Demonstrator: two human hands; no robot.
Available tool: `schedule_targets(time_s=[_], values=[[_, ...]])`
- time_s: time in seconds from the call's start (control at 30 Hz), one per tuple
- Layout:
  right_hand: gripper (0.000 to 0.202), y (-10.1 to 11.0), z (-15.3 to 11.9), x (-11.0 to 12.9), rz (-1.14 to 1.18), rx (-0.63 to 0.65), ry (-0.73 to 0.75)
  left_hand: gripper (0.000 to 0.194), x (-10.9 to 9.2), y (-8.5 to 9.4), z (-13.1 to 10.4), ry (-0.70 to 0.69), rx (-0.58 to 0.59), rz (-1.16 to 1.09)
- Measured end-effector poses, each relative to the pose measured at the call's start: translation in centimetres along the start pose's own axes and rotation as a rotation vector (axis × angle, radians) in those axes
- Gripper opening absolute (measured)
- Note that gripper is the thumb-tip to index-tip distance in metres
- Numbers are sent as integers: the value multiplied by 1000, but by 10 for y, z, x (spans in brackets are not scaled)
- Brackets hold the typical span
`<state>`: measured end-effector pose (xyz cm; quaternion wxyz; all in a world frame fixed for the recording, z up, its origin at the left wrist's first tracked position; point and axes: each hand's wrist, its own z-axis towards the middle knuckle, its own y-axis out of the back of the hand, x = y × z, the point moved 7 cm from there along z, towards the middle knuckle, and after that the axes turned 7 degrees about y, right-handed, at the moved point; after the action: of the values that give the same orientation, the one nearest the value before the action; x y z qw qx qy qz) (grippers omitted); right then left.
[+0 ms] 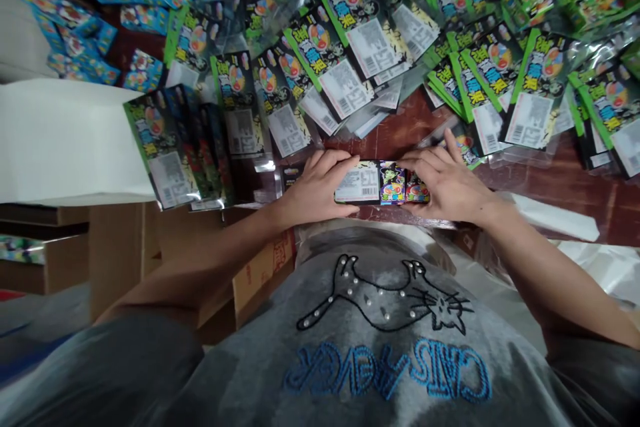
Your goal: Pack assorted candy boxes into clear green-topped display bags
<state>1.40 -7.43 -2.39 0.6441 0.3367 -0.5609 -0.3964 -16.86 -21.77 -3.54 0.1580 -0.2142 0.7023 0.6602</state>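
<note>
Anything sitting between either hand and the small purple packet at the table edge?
Left side, yes: the white-labelled black packet, gripped by the left hand, spans the gap to the purple packet. Right side, nothing visible: the right hand holds the red packet, fingertips by the purple one's edge.

And here it is, a grey shirt, with a cat outlined upside down in black, its whiskered head towards three o'clock, its tail reaching to eight! White pearl-like beads dot the body and tail, and at six o'clock from it runs chunky blue lettering, also inverted, CATS readable, while dark grey sleeves show at eight and four o'clock
</note>
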Motion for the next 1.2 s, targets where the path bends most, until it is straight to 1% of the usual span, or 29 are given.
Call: schedule_targets(time_s=[0.1,0.2,0.37,0.47,0.53,0.63,0.7,0.77,0.87,0.9,0.93,1.03,1.07,1.1,1.13,1.2], values=[[70,-1,3,-1,49,-35,63,93,-1,-1,2,-25,19,-22],[70,-3,11,-7,76,-30,124,91,-3,-2,8,-40,37,-10],[70,1,24,-30,103,-4,148,88,4,5,14,56,-13,2],[70,9,28,-40,91,-51,149,89,3,5,12,100,11,-25],[70,11,29,-44,64,-77,137,90,1,3,11,157,11,-42],[69,11,30,-45,25,-89,131,91,-1,2,11,282,-67,-34],[68,10,30,-43,10,-110,130,92,-4,2,11,334,-124,-19],[67,8,31,-39,24,-101,156,93,-9,-1,13,326,-126,-13],[63,3,32,-31,98,-13,226,94,-17,-7,17,258,-56,9],[66,4,31,-31,118,13,236,94,-18,-8,18,243,-39,23],[73,7,30,-32,127,21,232,94,-18,-8,19,237,-31,37],[109,26,23,-45,85,-5,150,95,-17,-5,21,247,-38,74],[118,32,20,-50,58,-7,120,95,-16,-5,22,250,-37,81],[121,36,18,-53,32,4,98,96,-15,-5,22,252,-36,86],[119,37,17,-55,11,24,87,96,-15,-5,22,253,-33,89],[101,34,18,-54,-10,69,87,97,-15,-7,24,257,-31,90]])
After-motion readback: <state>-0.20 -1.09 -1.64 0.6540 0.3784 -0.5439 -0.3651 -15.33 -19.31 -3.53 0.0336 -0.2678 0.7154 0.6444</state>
